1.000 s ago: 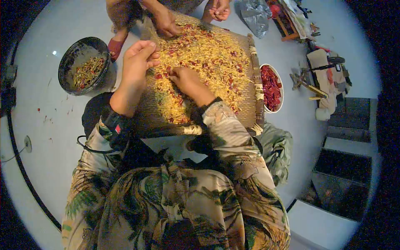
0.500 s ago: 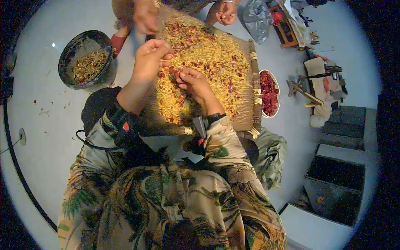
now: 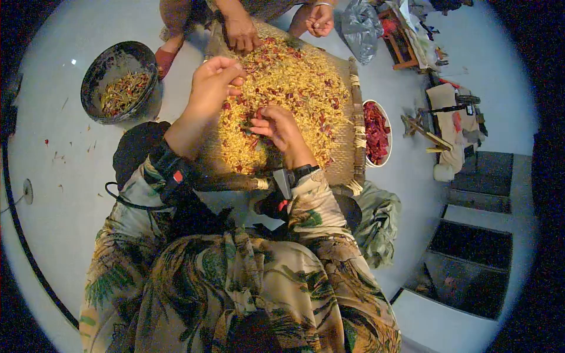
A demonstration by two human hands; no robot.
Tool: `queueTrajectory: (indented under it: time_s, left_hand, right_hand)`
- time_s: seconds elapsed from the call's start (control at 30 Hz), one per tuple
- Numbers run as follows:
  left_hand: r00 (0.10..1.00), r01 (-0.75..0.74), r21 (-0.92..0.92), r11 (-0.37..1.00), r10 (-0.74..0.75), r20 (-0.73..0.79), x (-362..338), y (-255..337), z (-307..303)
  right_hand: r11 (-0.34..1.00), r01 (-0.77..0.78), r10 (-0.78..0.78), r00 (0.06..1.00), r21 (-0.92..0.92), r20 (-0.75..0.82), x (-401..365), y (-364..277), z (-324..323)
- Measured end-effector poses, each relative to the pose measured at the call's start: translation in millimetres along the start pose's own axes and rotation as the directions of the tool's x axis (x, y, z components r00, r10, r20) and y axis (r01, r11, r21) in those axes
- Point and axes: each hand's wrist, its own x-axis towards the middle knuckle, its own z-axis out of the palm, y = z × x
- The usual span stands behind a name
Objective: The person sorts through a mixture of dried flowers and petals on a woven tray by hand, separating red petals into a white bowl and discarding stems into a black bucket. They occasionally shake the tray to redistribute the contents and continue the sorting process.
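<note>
The two hands are apart from each other, both over the shallow woven tray [image 3: 344, 157]. The left hand [image 3: 213, 85] hovers above its left side, thumb and forefinger close together; whether they pinch anything is too small to tell. The right hand [image 3: 278, 125], lower and nearer the middle, has thumb and forefinger closed on a small red piece [image 3: 259, 112], its other fingers loosely bent. Beneath them, small yellow seed-like bits [image 3: 306, 120] mixed with dark-red flakes [image 3: 289, 96] cover most of the tray, whose dark rim is bound with pale strips. At the far edge, another person's hand [image 3: 240, 34] reaches into the mix; that person's other hand [image 3: 319, 21] is held beyond the tray. Left of the tray stands a round black bucket [image 3: 94, 97] holding stem-like scraps [image 3: 125, 94]; just right, a white oval tub [image 3: 382, 162] of red pieces [image 3: 376, 132].
</note>
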Motion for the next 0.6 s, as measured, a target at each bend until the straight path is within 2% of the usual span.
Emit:
queueTrajectory:
  time_s: [0.1, 0.2, 0.3, 0.33, 0.37, 0.4, 0.47, 0.5, 0.53, 0.6]
  left_hand:
    - [1.000, 0.004, 0.018, 1.000, -0.004, -0.009, 0.9, 3.9, 0.1]
    - [1.000, 0.002, -0.004, 1.000, -0.002, -0.014, -1.4, 6.7, -1.5]
    - [1.000, -0.002, -0.019, 1.000, 0.002, -0.027, -0.5, 9.3, -2.3]
    - [1.000, -0.004, -0.028, 1.000, 0.003, -0.025, -0.7, 10.8, -3.0]
    - [1.000, -0.005, -0.036, 0.999, 0.005, -0.023, -1.1, 11.9, -3.6]
    - [1.000, -0.010, -0.045, 0.999, 0.009, -0.022, -1.6, 12.7, -3.9]
    - [1.000, -0.021, -0.064, 0.998, 0.020, -0.020, -1.6, 13.7, -4.1]
    - [1.000, -0.021, -0.063, 0.998, 0.020, -0.025, -0.6, 13.4, -5.0]
    - [0.999, -0.021, -0.062, 0.998, 0.019, -0.028, 0.6, 12.3, -5.8]
    - [0.999, -0.021, -0.065, 0.998, 0.019, -0.031, 2.6, 10.8, -6.6]
  right_hand:
    - [0.996, -0.009, 0.006, 0.999, -0.084, -0.042, 2.3, -1.9, 4.6]
    - [0.995, -0.078, 0.078, 0.997, -0.068, -0.008, 20.1, -6.3, -2.2]
    - [0.981, -0.109, 0.116, 0.993, -0.158, 0.035, 37.2, -6.4, -0.9]
    - [0.925, 0.036, -0.023, 0.999, -0.378, 0.040, 51.9, 1.4, -4.3]
    - [0.801, 0.173, -0.157, 0.985, -0.573, 0.078, 68.8, 13.2, -7.4]
    - [0.617, 0.291, -0.277, 0.950, -0.731, 0.145, 71.5, 14.9, 2.7]
    - [0.114, 0.310, -0.411, 0.880, -0.944, 0.239, 67.3, 13.3, 12.9]
    - [-0.159, 0.266, -0.451, 0.837, -0.951, 0.310, 63.9, 10.8, 21.4]
    - [-0.234, 0.171, -0.422, 0.869, -0.957, 0.258, 72.6, 17.6, 20.7]
    - [-0.187, 0.211, -0.451, 0.849, -0.959, 0.275, 76.5, 24.2, 12.2]
